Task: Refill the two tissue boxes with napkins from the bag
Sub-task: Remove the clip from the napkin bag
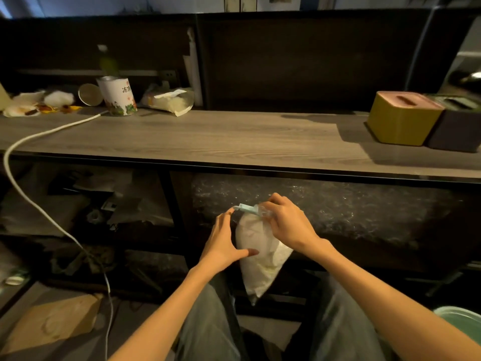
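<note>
A clear plastic bag of white napkins [260,261] hangs below the counter edge, in front of my legs. My right hand [286,225] grips its top by the pale blue seal strip. My left hand [223,243] lies against the bag's left side with straight fingers, a fingertip touching the strip's end. Two tissue boxes stand on the counter at the far right: a yellow box with a pink slotted lid [402,118] and, touching it on the right, a dark box with a green lid [458,126].
The grey wood counter [221,136] also carries a printed white can [118,96], another bag of napkins [169,100], and food scraps at the far left. A white cable [33,201] runs off it to the floor. Cluttered shelves lie below; a cardboard box [52,324] sits lower left.
</note>
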`<state>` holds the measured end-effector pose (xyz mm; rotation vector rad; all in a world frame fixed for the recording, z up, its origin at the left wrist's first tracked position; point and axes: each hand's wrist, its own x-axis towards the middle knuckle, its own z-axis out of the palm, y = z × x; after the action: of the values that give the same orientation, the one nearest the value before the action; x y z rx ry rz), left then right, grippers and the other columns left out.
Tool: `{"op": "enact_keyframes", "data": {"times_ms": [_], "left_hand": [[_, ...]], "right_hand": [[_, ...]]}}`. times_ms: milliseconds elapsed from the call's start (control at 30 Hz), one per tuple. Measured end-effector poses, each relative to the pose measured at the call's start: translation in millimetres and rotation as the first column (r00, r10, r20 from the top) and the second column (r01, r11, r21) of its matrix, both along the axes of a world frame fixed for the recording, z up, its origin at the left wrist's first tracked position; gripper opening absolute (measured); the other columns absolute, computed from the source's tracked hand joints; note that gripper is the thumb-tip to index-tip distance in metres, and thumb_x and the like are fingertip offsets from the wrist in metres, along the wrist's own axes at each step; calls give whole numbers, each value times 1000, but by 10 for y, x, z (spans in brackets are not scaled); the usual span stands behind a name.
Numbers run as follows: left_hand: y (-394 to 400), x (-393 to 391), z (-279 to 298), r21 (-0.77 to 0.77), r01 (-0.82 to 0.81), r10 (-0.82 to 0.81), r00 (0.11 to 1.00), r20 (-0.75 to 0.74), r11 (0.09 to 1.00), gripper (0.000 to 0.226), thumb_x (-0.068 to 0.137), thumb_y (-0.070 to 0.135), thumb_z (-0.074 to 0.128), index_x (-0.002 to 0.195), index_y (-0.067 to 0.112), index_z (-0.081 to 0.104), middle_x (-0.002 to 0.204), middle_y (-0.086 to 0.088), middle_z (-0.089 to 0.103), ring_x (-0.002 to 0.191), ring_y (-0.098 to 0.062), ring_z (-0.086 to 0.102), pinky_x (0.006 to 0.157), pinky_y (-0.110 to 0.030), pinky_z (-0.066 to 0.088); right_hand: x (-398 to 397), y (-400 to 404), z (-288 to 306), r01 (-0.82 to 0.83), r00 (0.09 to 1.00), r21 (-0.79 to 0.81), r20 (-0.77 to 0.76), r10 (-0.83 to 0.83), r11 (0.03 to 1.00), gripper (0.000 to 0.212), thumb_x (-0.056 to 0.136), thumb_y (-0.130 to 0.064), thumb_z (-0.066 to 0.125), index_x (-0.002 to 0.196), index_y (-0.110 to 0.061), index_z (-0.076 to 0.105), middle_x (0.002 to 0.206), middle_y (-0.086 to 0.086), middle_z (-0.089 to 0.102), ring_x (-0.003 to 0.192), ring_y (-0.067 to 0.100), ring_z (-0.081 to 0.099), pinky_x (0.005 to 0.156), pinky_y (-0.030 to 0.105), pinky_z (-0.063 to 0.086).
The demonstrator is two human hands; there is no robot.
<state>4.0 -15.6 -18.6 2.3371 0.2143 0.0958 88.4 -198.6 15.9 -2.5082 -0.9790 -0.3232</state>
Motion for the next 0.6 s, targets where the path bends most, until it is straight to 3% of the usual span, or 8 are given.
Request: {"op": "enact_keyframes", "data": {"times_ms": [100,233,400,500,600], "left_hand": [[-57,-16,176,-110,48,-53,998,-44,993,131,56,55,93,157,29,14,159,9,24,145,-14,29,110,-29,34],[-128,-131,551,-279,173,-183,983,-8,945,107,55,52,95,143,43,35,137,20,50,128,-3,49,100,-19,43],[-121,-334,1208,-325,287,-263,958,118,901,93,59,47,96,137,52,45,125,23,63,117,4,59,103,-28,49],[-84,-367,1652,-299,309,-278,950,144,903,87,59,45,96,133,51,49,121,22,66,112,4,62,101,-29,51],[-61,-300,2094,-268,307,-276,950,148,913,89,54,51,97,131,51,50,120,20,67,112,-2,64,99,-34,53]], "right_hand": [[-80,-123,300,-62,997,-40,48,64,997,33,98,-15,59,130,-20,64,119,-4,54,107,21,55,74,40,51],[-228,-279,750,-137,984,-23,114,139,990,35,96,-12,63,130,-21,65,119,-8,55,99,12,55,74,40,54],[-435,-370,1448,-212,963,5,174,207,977,36,98,-16,67,133,-21,65,120,-11,55,80,-1,49,72,18,44],[-490,-382,1826,-210,950,17,238,200,977,36,98,-16,66,134,-20,64,121,-10,54,84,1,51,73,20,44],[-471,-384,2208,-220,935,48,295,197,974,33,98,-17,65,131,-19,66,120,-9,55,85,6,58,72,30,54]]}}
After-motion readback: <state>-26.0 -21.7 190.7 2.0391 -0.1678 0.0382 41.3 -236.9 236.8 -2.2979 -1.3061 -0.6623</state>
